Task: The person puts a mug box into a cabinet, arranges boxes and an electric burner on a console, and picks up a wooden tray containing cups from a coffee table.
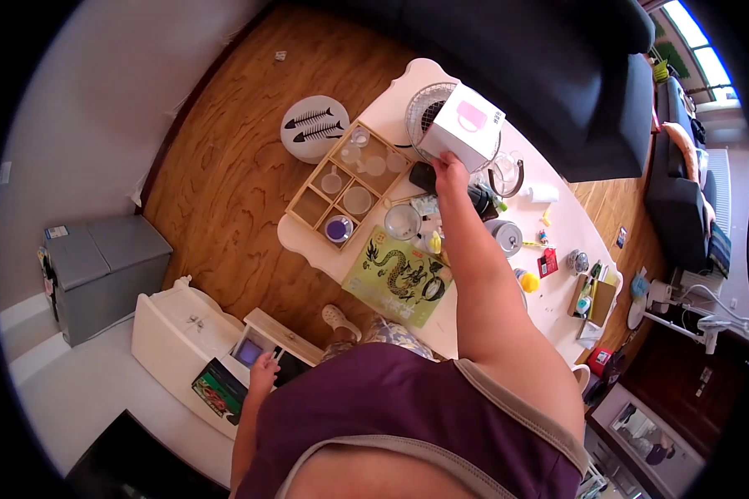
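Note:
My right hand is closed on the near edge of a white box with a pink picture, above a wire basket at the table's far end. My left hand is by an open drawer of the white cabinet; its fingers look partly bent, and whether they hold anything is too small to tell. Inside the drawer lies a purple item. A dark green box stands beside that hand. Left of the basket, a wooden divided tray holds several glasses and cups.
The white table also bears a green dragon mat, a glass bowl, a can and a small cardboard box. A round fish-pattern stool stands beyond it. Grey bin at left, dark sofa at the back.

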### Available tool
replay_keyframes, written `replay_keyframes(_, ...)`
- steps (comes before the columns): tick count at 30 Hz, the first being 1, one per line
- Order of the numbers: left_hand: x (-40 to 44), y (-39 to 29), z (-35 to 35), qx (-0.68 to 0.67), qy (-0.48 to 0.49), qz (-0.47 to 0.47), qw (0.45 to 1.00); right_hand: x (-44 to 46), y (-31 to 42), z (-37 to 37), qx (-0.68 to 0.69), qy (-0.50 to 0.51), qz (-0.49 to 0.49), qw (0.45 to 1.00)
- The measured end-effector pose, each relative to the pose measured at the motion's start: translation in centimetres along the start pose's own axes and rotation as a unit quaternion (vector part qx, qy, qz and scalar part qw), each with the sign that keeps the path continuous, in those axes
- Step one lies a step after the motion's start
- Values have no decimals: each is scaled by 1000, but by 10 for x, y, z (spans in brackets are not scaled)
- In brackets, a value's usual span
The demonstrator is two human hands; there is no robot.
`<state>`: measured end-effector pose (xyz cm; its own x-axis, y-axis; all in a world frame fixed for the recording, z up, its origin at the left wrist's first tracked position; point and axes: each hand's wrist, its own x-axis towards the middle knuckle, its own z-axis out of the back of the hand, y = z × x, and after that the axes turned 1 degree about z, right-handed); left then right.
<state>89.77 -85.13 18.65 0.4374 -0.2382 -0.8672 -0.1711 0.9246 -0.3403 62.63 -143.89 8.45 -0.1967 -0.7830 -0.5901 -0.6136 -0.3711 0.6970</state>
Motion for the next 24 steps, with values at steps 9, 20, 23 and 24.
replay_keyframes(9,-10,-2,-1,22,-14,4,1000,-7,29,16,-13,15,12,1000)
replay_keyframes(20,-8,4,2,12,-16,-1,1000,-8,59,8,-76,14,6,997)
replay_keyframes(23,-10,4,1,-5,-21,-2,1000,-9,64,7,-107,27,18,994)
replay_keyframes(24,-9,6,1,-7,-21,-2,1000,-13,67,7,-114,42,26,992)
